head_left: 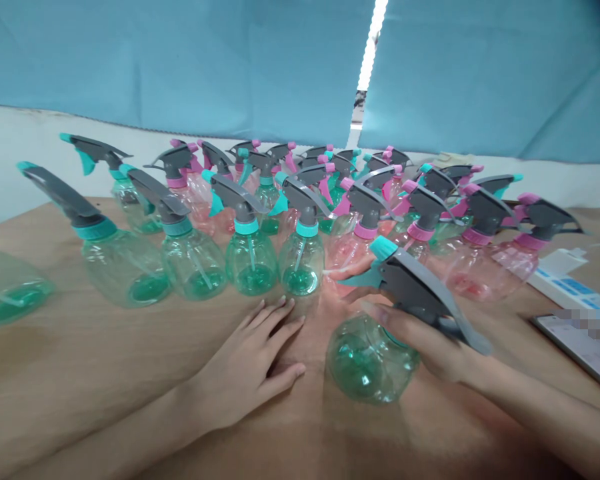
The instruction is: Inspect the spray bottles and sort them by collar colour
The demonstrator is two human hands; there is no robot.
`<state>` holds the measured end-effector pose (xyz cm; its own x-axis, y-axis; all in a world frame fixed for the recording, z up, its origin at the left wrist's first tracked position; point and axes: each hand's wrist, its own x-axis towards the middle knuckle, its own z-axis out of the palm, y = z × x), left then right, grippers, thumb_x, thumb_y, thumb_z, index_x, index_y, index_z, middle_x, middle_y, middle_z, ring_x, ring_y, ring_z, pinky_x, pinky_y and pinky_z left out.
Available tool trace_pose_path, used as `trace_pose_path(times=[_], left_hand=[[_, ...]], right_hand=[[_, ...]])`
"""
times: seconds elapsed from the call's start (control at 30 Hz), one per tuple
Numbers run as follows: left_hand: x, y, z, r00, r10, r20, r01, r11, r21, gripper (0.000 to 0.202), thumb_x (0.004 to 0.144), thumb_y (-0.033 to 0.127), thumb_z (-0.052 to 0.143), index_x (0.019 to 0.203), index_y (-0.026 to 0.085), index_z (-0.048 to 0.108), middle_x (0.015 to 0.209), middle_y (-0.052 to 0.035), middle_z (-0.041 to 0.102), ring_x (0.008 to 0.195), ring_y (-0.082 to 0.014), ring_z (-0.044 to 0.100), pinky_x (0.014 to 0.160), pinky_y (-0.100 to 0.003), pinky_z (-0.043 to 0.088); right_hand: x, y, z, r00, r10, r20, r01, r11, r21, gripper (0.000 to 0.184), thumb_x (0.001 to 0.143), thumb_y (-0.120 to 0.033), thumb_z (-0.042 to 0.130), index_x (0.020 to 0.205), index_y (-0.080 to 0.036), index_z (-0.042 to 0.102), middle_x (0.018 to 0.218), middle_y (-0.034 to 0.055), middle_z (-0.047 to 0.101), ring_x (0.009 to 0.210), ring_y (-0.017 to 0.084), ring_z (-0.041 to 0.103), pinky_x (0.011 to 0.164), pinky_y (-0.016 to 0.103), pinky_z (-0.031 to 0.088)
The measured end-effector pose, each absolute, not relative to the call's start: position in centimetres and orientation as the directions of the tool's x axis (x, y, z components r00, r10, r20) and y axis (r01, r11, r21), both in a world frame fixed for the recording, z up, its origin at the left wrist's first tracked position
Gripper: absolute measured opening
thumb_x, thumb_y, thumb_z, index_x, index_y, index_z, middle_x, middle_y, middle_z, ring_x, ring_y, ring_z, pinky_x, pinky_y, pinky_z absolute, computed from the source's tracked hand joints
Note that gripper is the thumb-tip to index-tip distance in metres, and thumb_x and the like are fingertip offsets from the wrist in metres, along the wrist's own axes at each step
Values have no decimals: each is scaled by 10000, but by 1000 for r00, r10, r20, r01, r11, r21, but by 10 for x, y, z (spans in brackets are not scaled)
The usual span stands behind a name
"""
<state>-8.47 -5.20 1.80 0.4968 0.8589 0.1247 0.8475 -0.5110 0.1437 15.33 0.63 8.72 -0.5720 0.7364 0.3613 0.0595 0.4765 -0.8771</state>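
At the left edge of my feed, a green bottle (13, 293) is cut off by the frame. Next I see the left hand (257, 360) palm down on the table (145, 353), fingers loosely spread. Just right of it, a green spray bottle (373, 367) is held around the neck by the right hand (425, 343); I can't quite tell whether its base touches down. Farther right, a phone (575, 340) runs out of view, blocky pixels hiding part of its screen.
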Motion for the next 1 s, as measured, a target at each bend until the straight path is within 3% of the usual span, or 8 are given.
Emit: trace_pose_path(times=[0.17, 0.3, 0.4, 0.73, 1.0], left_hand=[[-85, -52, 17, 498, 859, 123, 849, -511, 133, 537, 959, 492, 484, 1391, 173, 462, 1499, -104, 376, 1362, -290, 346, 1114, -474, 257], [-85, -52, 17, 503, 854, 132, 848, -517, 119, 541, 961, 486, 485, 1391, 158, 461, 1504, -113, 364, 1365, -292, 338, 1113, -477, 259], [-85, -52, 18, 502, 855, 133, 847, -517, 123, 542, 962, 483, 485, 1396, 160, 453, 1506, -112, 360, 1366, -289, 338, 1112, -477, 262], [-85, -51, 15, 506, 849, 151, 841, -525, 133, 532, 965, 489, 476, 1390, 170, 458, 1506, -105, 363, 1364, -285, 346, 1122, -467, 246], [-85, -51, 17, 501, 856, 125, 845, -516, 144, 528, 964, 485, 480, 1387, 170, 462, 1503, -101, 369, 1362, -288, 348, 1110, -481, 269]], right_hand=[[155, 10, 83, -632, 706, 319, 40, 441, -897, 273, 906, -236, 530, 1165, -282, 602, 852, 9, 641, 626, 127, 555, 565, 242, 472], [157, 12, 80, -643, 704, 301, 57, 436, -898, 262, 919, -251, 506, 1154, -279, 617, 721, -12, 575, 551, 115, 474, 540, 244, 449], [156, 13, 83, -646, 697, 311, 53, 447, -893, 261, 911, -277, 515, 1146, -274, 628, 658, -17, 570, 572, 131, 503, 585, 262, 478], [152, 11, 85, -600, 725, 337, 20, 435, -900, 306, 893, -426, 549, 1142, -278, 649, 764, 22, 681, 668, 161, 605, 600, 270, 522], [156, 11, 81, -607, 727, 321, 49, 437, -898, 196, 888, -354, 549, 956, -249, 699, 777, 22, 657, 728, 165, 602, 652, 282, 527]])
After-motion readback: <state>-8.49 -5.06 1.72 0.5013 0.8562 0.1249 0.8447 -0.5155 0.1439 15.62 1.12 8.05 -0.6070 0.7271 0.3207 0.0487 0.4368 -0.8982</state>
